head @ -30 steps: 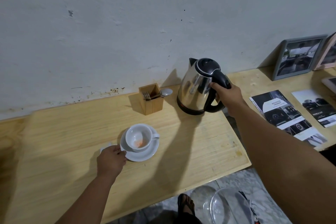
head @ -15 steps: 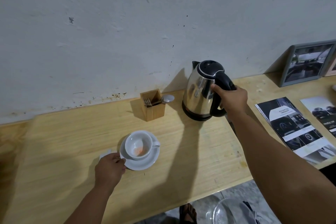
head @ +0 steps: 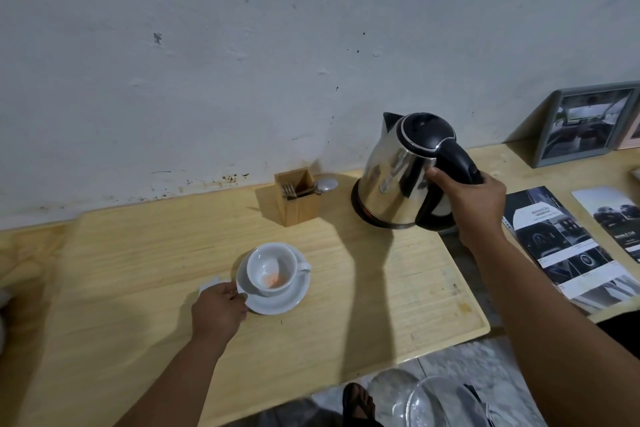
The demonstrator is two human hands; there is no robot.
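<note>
A person's right grip (head: 474, 201) is curling around the black handle of a steel kettle (head: 394, 180), which is leaning at the back of the counter (head: 381, 288) near a wooden cutlery holder (head: 299, 208). The left grip (head: 220, 310) is pinching the rim of the saucer (head: 296, 296) under a white cup (head: 273, 265).

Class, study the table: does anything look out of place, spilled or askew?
The white cup on its saucer has an orange smear inside, perhaps residue. The kettle, held by the right hand, tilts rather than standing upright.
</note>
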